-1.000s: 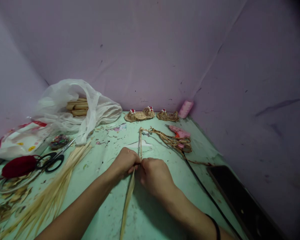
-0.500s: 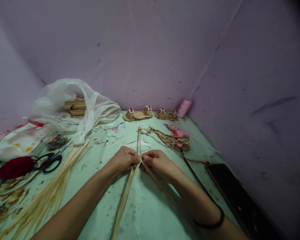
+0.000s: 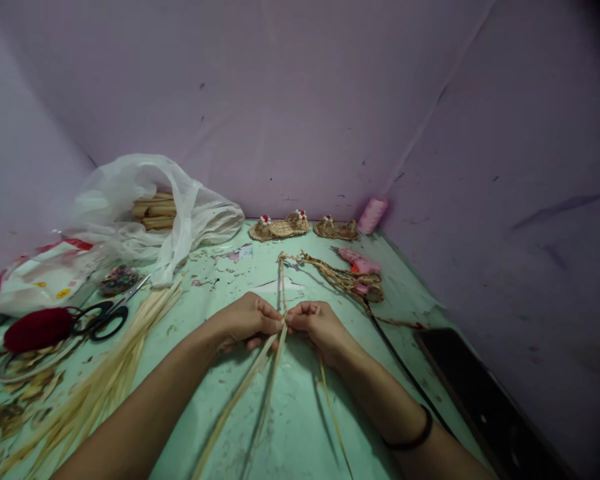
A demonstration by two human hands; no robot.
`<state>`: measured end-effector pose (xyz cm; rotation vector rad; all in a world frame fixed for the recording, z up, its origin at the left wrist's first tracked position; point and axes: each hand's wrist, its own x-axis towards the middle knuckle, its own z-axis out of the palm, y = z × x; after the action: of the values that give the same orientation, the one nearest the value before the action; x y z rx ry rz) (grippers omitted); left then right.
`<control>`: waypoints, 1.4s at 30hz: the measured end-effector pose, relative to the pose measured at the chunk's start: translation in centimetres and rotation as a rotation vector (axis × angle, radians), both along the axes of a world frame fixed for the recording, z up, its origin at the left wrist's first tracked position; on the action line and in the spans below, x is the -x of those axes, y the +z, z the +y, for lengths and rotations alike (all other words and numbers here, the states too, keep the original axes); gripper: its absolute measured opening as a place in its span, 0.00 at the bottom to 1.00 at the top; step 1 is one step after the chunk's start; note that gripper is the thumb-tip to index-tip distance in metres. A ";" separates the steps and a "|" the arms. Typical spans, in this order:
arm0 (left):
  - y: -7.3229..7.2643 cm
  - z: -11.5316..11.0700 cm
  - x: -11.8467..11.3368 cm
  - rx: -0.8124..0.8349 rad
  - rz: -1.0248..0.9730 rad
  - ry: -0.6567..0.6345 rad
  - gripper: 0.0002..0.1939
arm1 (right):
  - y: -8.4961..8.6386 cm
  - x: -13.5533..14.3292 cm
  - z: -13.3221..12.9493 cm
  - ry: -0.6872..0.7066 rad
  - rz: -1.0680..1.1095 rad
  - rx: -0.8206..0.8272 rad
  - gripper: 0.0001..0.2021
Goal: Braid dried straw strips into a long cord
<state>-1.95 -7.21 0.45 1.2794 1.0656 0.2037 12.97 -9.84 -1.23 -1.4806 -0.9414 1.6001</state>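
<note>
A thin braid of dried straw-coloured fibre [image 3: 282,287] runs from the far side of the table to my fingertips. My left hand [image 3: 253,321] pinches its near end from the left, and my right hand [image 3: 316,325] pinches it from the right, with the fingertips of both touching. Loose flat fibre strips [image 3: 230,407] trail from the pinch toward me: two hang between my forearms, and a narrow one passes under my right hand. The far end of the braid joins a bundle of braided cord [image 3: 340,277] at the right.
Left: loose fibre strips [image 3: 120,353], black-handled scissors [image 3: 100,321], red yarn [image 3: 37,330], a bag of beads [image 3: 120,280] and a white plastic bag [image 3: 200,213]. Back: woven slippers [image 3: 283,228] and a pink thread spool [image 3: 373,215]. Right: a pink glue gun [image 3: 359,260] and a dark phone [image 3: 473,393].
The strips have shifted: two now hang between my forearms, where one hung before, and a thin one shows under my right hand. My fingertips have come together.
</note>
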 end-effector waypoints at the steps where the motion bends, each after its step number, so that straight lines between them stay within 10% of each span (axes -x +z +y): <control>1: 0.1 0.1 0.3 0.023 0.016 -0.025 0.13 | 0.0 -0.1 -0.1 -0.002 0.026 0.003 0.03; 31: 1.4 -0.9 -0.6 -0.116 0.224 -0.037 0.10 | -0.3 0.3 -0.4 -0.038 0.080 -0.044 0.03; 38: 0.4 -4.7 -4.3 -0.733 0.778 0.001 0.12 | -0.5 0.2 -0.5 -0.094 0.093 0.007 0.04; 42: 1.2 -4.5 -3.8 -0.711 0.722 -0.126 0.11 | -0.5 0.0 -0.4 -0.054 0.115 -0.017 0.04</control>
<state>1.83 -11.71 1.65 2.1487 1.5886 0.0085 12.94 -10.25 -1.74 -1.3758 -0.8417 1.6163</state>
